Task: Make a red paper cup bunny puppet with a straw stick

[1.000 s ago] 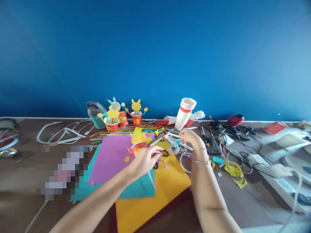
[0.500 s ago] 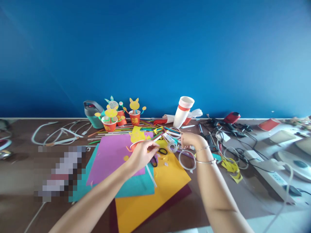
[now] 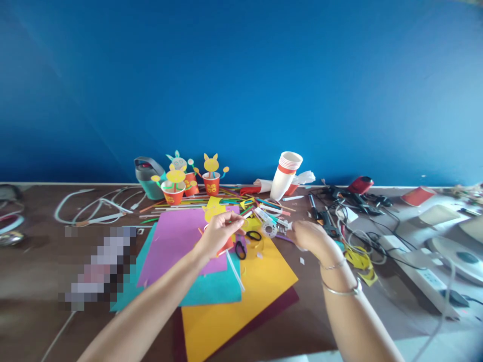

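Observation:
My left hand (image 3: 219, 235) is closed in a pinch above the coloured sheets; anything between its fingertips is too small to make out. Behind it, partly hidden, a red paper cup (image 3: 227, 246) stands with a yellow animal-head cutout (image 3: 212, 213). Scissors with black handles (image 3: 240, 250) lie just right of that hand. My right hand (image 3: 311, 236) is closed, low over the table, with a sliver of a white ring, like a tape roll (image 3: 301, 248), showing under its fingers. To its left lies a clear tape dispenser (image 3: 269, 229).
Purple (image 3: 171, 241), teal (image 3: 211, 291) and yellow sheets (image 3: 264, 286) overlap in front. Decorated cups (image 3: 173, 195), a bottle (image 3: 149, 178) and stacked white cups (image 3: 285, 178) stand by the blue wall. Right are a glue gun (image 3: 329, 223), cables and a power strip (image 3: 418, 274).
My right hand has moved right and down onto the white ring, which was lying in the open before. My left hand has shifted slightly left, still pinched.

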Demonstrator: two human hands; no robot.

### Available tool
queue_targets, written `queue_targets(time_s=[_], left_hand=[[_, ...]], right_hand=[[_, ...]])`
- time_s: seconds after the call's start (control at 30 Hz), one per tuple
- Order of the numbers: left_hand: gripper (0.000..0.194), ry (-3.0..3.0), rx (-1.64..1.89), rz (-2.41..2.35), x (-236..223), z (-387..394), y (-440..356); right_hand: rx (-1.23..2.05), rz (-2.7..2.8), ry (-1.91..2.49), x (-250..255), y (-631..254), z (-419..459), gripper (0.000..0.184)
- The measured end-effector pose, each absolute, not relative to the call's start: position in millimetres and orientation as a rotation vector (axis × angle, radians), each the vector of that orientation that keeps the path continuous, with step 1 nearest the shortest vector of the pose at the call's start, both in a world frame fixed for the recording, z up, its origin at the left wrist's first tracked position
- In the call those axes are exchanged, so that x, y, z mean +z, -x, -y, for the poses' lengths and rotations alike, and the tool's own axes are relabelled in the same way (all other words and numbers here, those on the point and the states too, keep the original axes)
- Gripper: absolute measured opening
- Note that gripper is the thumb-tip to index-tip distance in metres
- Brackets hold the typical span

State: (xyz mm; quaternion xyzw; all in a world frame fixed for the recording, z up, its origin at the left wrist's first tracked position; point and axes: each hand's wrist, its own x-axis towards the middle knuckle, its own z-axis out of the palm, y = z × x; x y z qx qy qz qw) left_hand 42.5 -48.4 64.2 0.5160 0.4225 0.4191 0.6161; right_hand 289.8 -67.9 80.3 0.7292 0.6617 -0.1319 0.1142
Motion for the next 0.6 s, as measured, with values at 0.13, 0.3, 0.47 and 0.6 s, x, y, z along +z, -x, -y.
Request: queue_targets(time_s=[0.13, 0.3, 0.47, 0.6], left_hand=[[0.036, -0.973, 0.974, -0.91, 69.9, 46.3, -40.6], [0.032, -0.866, 1.033, -0.834, 80.7, 38.2, -40.1], [0.019, -0.722, 1.091, -0.76, 95.4, 29.6, -42.3], [0.015, -0.612, 1.15, -0.719, 98.7, 27.7, -40.9]], right_hand=[[-0.521, -2.387, -2.566, 103.8, -284.2, 59.2, 0.018], [-1.764, -3.033, -2.187, 114.5, -238.8, 38.7, 0.024], [-2.231, -2.909, -1.899, 107.3, -212.4, 29.3, 0.028], [-2.039, -2.98, -1.838, 99.2, -211.9, 24.8, 0.018]])
